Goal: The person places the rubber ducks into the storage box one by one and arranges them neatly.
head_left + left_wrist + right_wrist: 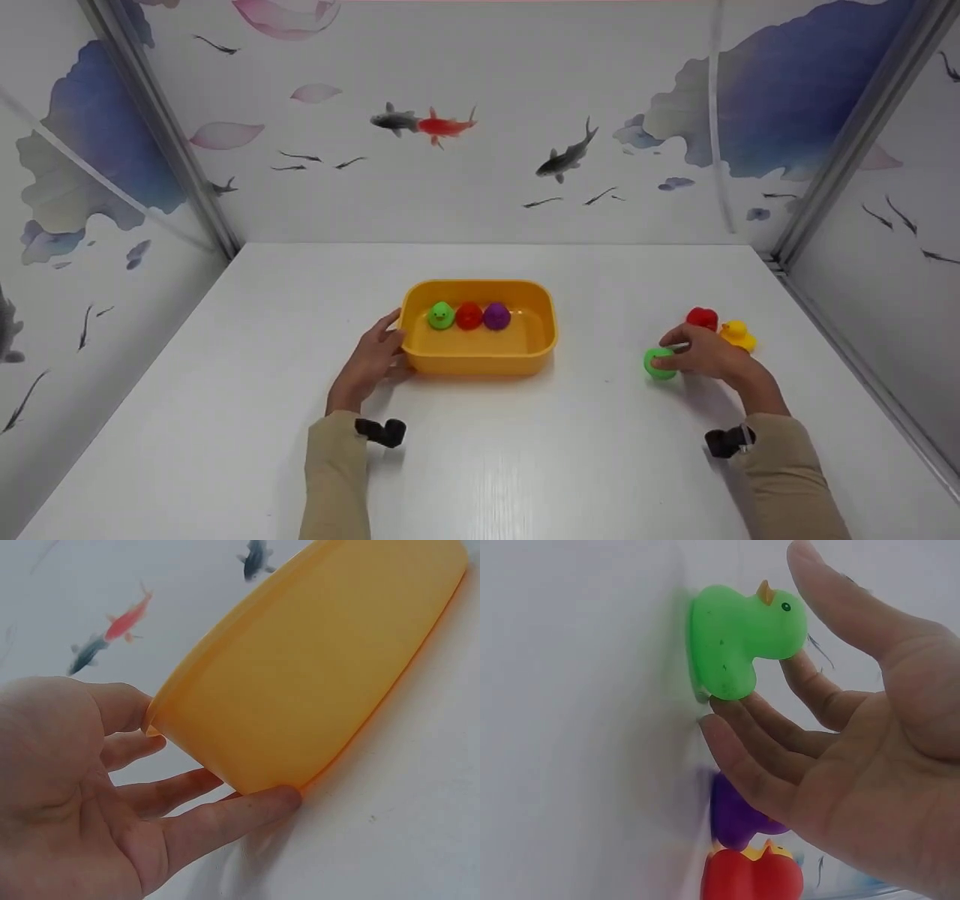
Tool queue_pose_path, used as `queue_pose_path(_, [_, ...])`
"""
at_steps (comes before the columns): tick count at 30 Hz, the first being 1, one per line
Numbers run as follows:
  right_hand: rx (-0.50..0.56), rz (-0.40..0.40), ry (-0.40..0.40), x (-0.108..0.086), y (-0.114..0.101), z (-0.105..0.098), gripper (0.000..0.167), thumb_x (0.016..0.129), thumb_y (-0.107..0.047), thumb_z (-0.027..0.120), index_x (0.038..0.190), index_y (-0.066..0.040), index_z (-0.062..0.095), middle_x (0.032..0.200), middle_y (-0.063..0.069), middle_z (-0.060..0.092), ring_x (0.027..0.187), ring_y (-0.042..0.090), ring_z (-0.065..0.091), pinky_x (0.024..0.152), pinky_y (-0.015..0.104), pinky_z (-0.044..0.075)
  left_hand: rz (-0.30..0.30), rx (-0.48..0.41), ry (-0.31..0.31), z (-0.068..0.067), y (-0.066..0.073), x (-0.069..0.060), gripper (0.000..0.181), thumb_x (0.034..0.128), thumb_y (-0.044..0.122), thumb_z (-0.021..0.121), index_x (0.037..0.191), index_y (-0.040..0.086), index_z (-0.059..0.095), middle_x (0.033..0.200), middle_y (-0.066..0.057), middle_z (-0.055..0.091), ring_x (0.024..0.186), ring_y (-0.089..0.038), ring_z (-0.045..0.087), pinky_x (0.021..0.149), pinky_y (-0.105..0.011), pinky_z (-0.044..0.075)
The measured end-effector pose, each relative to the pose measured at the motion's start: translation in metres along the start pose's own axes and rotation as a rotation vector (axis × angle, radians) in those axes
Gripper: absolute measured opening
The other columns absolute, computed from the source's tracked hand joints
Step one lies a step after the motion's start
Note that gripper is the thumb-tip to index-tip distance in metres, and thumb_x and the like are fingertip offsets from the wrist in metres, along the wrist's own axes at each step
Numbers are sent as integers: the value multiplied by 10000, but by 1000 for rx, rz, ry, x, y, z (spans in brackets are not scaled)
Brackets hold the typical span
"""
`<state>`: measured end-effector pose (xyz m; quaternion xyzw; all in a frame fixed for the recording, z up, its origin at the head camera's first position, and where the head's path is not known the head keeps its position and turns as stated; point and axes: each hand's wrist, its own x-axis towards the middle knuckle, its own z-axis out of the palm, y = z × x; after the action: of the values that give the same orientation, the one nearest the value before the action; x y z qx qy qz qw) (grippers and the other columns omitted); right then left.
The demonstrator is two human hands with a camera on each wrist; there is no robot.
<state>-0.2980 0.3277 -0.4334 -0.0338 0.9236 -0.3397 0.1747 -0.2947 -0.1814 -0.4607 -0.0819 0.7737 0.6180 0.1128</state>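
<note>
A yellow plastic tub [480,365] stands on the table, holding a green duck [441,316] and small red [469,316] and purple [496,316] toys. At its left end, my left hand [369,360] touches the rim and lower wall with extended fingers [225,821]. Over on the right, my right hand [705,352] is around another green rubber duck [739,641], which stands on the table. In the right wrist view the fingers reach beside this duck, while the thumb stays apart from it.
Beyond the right hand are a red toy [703,319] and a yellow duck [738,335]. A purple duck [739,814] shows only in the right wrist view. Printed panels wall the table [480,450] at the back and sides.
</note>
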Motion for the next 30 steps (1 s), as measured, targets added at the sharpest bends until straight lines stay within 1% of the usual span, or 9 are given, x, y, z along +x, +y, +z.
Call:
queue_pose_path(6, [-16,13,9,0,2,2,674,842,-478,762,1275,-3,560,1299,222,588,1174,369,534,985,466,523,13,9,-6,0,-1,0,565,1074,321,420,1602,306,218,1525,-134,459,1258,-292,593,991,-404,571])
queue_pose_path(11, [-20,20,15,1,3,3,659,834,-481,770,1250,-7,576,1264,204,614,1145,349,540,953,448,518,22,16,-11,0,-2,1,566,1076,335,418,1603,307,213,1537,-126,453,1277,-294,582,1006,-413,563])
queue_pose_path(18, [-2,-17,20,-1,-5,1,657,849,-482,756,1278,-16,581,1338,211,589,1212,372,563,1007,493,521,26,-23,-3,0,0,-1,554,1073,302,425,1596,307,243,1499,-135,482,1218,-281,627,955,-406,591])
queue_pose_path(22, [26,-35,25,-4,-11,1,675,857,-487,745,1313,-22,567,1372,214,566,1210,356,581,1024,497,518,25,-9,-3,0,-1,-1,552,1076,310,419,1598,304,237,1500,-138,482,1231,-286,617,964,-403,586])
queue_pose_path(26, [38,-50,34,-6,-18,-1,691,860,-510,732,1339,-45,552,1432,217,519,1233,361,581,1062,533,495,33,-5,-6,-1,-1,-1,551,1081,308,412,1601,291,231,1503,-151,476,1238,-293,613,976,-412,580])
queue_pose_path(30, [43,-75,56,-8,-27,-1,667,855,-518,736,1318,-70,564,1442,207,515,1253,357,569,1079,547,479,26,-9,-6,-1,0,-2,554,1077,309,416,1599,307,232,1513,-136,473,1236,-288,609,982,-410,577])
